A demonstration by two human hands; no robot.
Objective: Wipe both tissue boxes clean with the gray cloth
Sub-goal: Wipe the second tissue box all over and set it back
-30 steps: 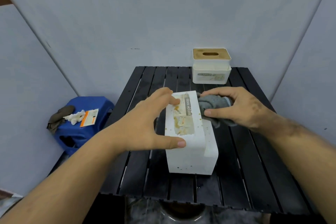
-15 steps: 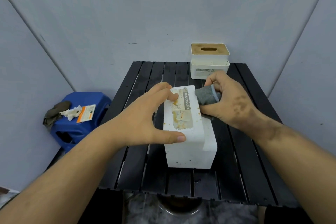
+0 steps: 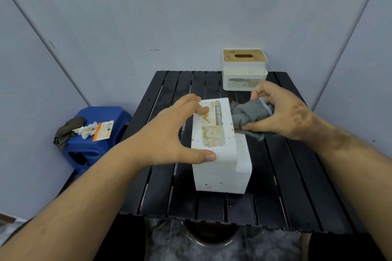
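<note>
Evidently light and rigid, the near tissue box [image 3: 220, 150] is braced by the left hand [image 3: 169, 133] spanning its top, while the right hand [image 3: 284, 112] grips the soft gray cloth [image 3: 248, 114].

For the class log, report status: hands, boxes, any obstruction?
Left hand steadies the stained near tissue box. Right hand grips gray cloth at its far right edge. Far tissue box untouched. Nothing obstructing.

"TISSUE HOLDER" on near white tissue box [image 3: 218, 148] label; same wording, partly hidden, on far tissue box [image 3: 244, 79].
</note>
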